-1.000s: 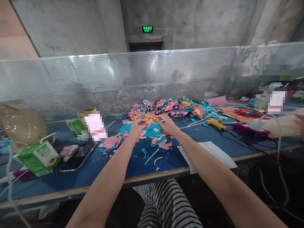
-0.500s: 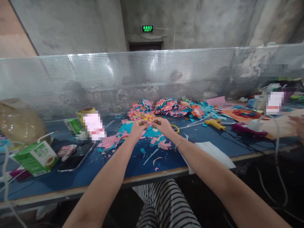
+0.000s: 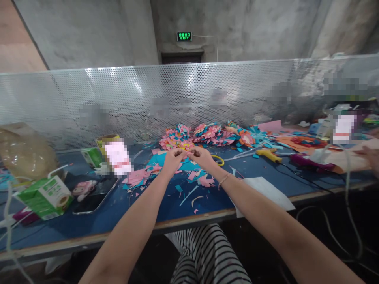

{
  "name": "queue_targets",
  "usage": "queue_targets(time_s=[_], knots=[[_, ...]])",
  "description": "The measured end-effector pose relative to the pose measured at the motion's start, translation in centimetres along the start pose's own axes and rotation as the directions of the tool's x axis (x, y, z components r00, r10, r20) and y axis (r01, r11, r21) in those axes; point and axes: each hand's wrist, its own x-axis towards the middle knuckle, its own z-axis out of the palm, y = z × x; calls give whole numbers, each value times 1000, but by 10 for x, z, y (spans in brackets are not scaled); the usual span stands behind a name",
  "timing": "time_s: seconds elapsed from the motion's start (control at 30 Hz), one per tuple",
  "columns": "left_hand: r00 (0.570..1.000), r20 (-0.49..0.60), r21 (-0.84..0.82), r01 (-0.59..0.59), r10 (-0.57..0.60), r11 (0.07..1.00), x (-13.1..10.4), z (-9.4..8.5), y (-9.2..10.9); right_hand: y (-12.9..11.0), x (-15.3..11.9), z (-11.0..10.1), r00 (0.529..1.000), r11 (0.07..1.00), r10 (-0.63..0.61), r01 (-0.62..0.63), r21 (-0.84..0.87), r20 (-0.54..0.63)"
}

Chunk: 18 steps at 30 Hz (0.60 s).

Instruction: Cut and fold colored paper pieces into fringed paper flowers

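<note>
My left hand [image 3: 174, 161] and my right hand [image 3: 200, 157] meet over the middle of the blue table, fingertips almost touching. Both pinch a small piece of pink paper [image 3: 187, 154], mostly hidden by the fingers. Under and around the hands lie a sheet of blue paper [image 3: 156, 159] and pink paper cuttings [image 3: 136, 177]. Just behind the fingertips sits a pile of pink and blue paper flowers [image 3: 174, 139]. A yellow ring [image 3: 219, 159], perhaps a tape roll, is partly covered by my right hand.
To the right lie a yellow glue gun [image 3: 269, 155] with its cord and a white sheet [image 3: 266, 192] at the table edge. On the left are a green drink carton [image 3: 44, 197], a dark phone [image 3: 94, 199] and a lit screen [image 3: 117, 157]. A perforated metal panel [image 3: 124, 94] stands behind.
My hands stay in nearly the same place, with only slight finger movement at the pink paper. At far right, another person's blurred hand has shifted slightly.
</note>
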Motion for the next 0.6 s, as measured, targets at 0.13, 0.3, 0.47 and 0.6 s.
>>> queue_targets(time_s=[0.13, 0.3, 0.47, 0.6], knots=[[999, 28, -55, 38, -36, 998, 1, 1, -4, 6, 1, -1, 999, 999, 22, -23, -26, -36], [989, -36, -142, 137, -143, 980, 2, 2, -7, 5, 1, -3, 993, 981, -91, 76, -178, -75], [968, -44, -271, 227, -248, 935, 0, 2, -4, 2, 1, -6, 958, 903, -286, 258, -343, -31], [956, -50, -311, 261, -290, 914, -1, 3, -3, 6, 2, -7, 947, 876, -322, 298, -378, 1]])
